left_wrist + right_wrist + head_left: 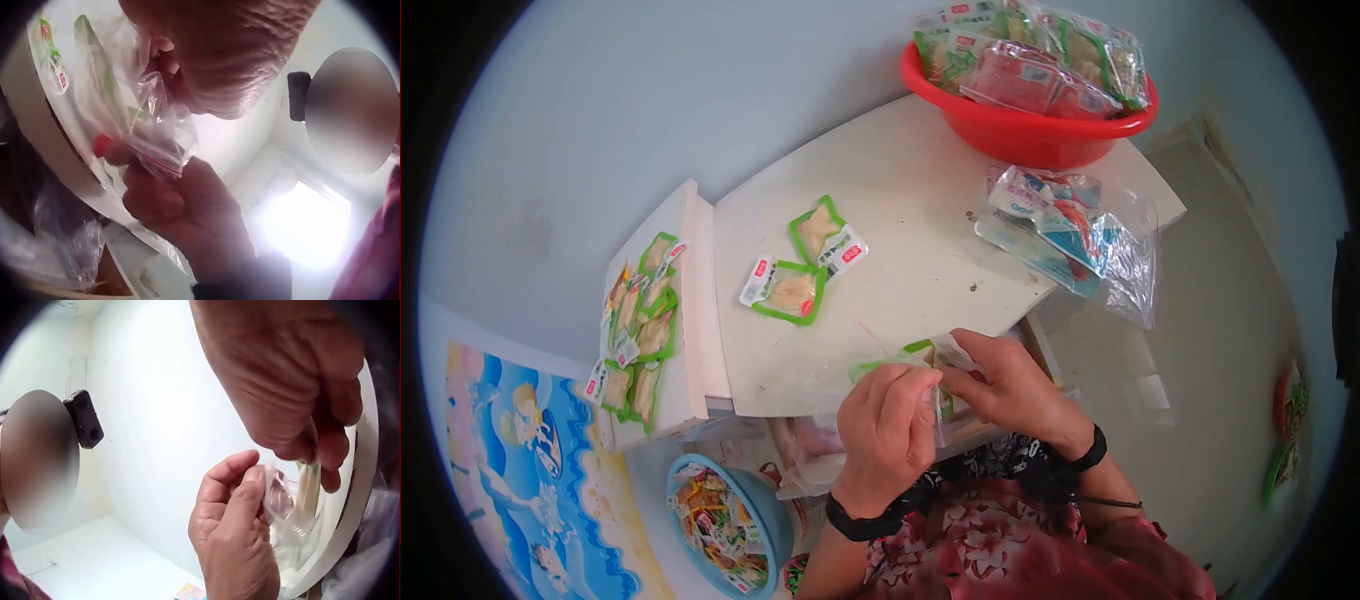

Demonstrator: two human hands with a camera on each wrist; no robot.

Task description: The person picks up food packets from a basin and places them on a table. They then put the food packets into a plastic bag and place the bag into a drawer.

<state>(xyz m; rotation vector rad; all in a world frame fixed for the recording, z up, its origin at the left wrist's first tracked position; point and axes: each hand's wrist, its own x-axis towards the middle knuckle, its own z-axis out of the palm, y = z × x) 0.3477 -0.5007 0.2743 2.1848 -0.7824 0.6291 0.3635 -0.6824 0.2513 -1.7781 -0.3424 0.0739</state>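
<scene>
Both hands meet over the table's front edge. My left hand (890, 435) pinches the rim of a clear zip bag (169, 134) between thumb and fingers. A green-edged food packet (307, 490) with a pale filling stands in the bag's mouth, its lower part seen through the clear plastic. Its upper end is in the fingers of my right hand (1020, 390). The bag's red zip line runs right beside the right fingertips in the left wrist view. Two similar packets (792, 292) lie flat on the white table (890, 270) beyond the hands.
A red basin (1030, 135) heaped with filled bags stands at the far right. Printed clear bags (1070, 235) overhang the table's right edge. More green-edged packets (640, 335) lie on the left ledge. Below are an open drawer (800, 445) and a blue tub (775, 500) of small wrapped packets.
</scene>
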